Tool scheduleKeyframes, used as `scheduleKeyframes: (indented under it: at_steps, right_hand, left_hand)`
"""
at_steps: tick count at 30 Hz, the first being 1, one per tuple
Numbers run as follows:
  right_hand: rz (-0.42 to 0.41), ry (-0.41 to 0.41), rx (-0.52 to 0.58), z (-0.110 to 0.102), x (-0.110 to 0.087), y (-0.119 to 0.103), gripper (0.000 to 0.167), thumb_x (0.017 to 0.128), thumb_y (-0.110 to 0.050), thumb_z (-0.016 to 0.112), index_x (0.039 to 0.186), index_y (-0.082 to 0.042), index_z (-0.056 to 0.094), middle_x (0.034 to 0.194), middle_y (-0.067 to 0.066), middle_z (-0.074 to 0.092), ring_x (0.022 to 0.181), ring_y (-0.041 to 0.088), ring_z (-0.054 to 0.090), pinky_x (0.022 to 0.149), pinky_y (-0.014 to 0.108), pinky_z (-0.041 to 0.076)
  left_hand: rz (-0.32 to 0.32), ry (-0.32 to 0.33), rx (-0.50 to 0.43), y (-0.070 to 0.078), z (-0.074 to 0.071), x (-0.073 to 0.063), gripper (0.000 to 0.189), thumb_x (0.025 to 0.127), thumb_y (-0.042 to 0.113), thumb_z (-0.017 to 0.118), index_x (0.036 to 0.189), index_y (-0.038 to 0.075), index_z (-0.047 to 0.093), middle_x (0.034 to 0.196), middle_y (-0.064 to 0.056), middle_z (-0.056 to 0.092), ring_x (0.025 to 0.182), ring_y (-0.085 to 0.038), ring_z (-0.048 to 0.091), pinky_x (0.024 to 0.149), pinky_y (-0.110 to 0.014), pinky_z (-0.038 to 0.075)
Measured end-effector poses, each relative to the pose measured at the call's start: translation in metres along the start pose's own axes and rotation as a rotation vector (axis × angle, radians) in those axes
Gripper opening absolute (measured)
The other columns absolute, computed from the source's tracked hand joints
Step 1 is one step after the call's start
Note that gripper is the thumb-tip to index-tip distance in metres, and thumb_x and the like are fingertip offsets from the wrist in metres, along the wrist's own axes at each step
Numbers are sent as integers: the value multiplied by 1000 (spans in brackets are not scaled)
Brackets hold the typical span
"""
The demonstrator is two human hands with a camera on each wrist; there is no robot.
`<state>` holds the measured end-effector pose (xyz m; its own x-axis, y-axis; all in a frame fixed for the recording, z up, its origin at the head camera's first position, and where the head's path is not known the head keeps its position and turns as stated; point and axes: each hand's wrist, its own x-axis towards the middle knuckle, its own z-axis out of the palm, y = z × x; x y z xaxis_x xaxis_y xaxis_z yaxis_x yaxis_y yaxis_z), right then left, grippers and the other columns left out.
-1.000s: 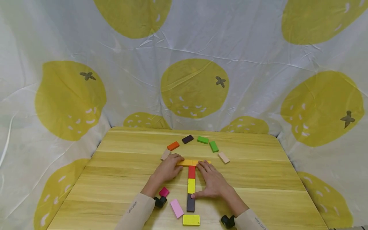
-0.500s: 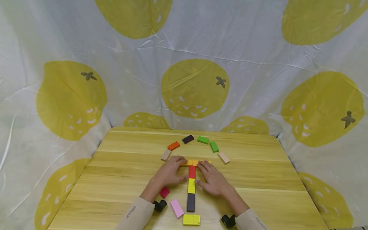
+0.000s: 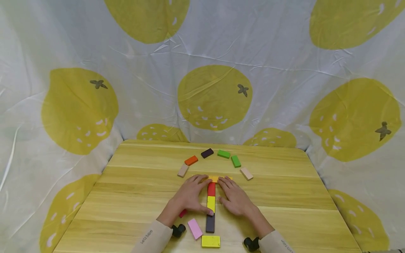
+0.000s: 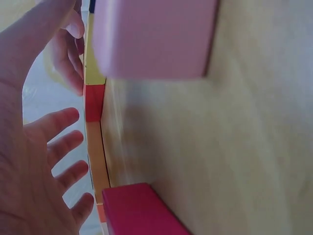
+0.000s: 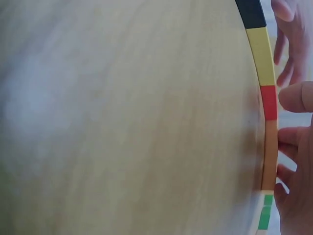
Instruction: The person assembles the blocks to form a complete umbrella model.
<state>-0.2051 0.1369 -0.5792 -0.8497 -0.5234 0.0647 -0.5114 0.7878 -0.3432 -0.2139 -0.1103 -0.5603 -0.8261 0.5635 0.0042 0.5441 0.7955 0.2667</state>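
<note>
On the wooden table, flat blocks form a T: an orange crossbar (image 3: 215, 179) at the far end, then a red block (image 3: 211, 189), a yellow block (image 3: 211, 202) and a black block (image 3: 210, 224) running toward me. My left hand (image 3: 191, 194) is spread over the left side, its fingertips at the crossbar and its thumb over the joint of yellow and black. It hides the crossbar's left part. Fingertips of my right hand (image 3: 235, 199) rest at the crossbar's right part, with the thumb beside the column. In the left wrist view the left fingers are parted and hold nothing.
Beyond the T, several blocks make a spaced arc, among them an orange one (image 3: 191, 160), a dark one (image 3: 207, 153) and a green one (image 3: 223, 154). Nearer me lie a pink block (image 3: 194, 229), a yellow block (image 3: 211, 241) and a partly hidden magenta block (image 3: 182, 213).
My left hand has shifted right along the crossbar, and its thumb has stretched to the column. The right thumb has drawn back from the black block to the column's right side.
</note>
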Motion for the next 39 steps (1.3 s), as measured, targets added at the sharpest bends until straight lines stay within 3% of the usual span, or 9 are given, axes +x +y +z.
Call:
scheduleKeyframes:
  at_steps: [4,19,28,39]
  right_hand:
    - [3,7,16,0,0,-1,63,102,-30,55,158,-7,40,165,8,39,156,32,29,127,51,28]
    - [-2,22,50,2,-3,-3,62,102,-29,56,157,-5,41,164,9,39,155,36,29,126,53,29]
    - [17,8,45,-1,-2,-3,63,101,-29,56,158,-6,41,165,8,38,157,34,28,126,52,27]
    - [37,7,155,-2,-3,2,62,101,-25,56,159,-10,40,167,3,36,159,28,24,128,51,25]
  left_hand:
    - [-4,-40,-14,2,0,-2,125,60,96,65,161,27,37,166,1,34,152,-32,33,123,-55,32]
    - [-11,-33,23,4,7,-3,129,57,98,65,161,26,37,165,1,36,151,-31,34,123,-54,33]
    - [-25,-48,71,7,3,2,129,57,98,64,162,28,34,166,1,35,151,-31,35,122,-54,33]
    - [-40,-66,64,8,1,2,128,57,97,65,161,29,36,165,1,36,151,-31,35,122,-54,33]
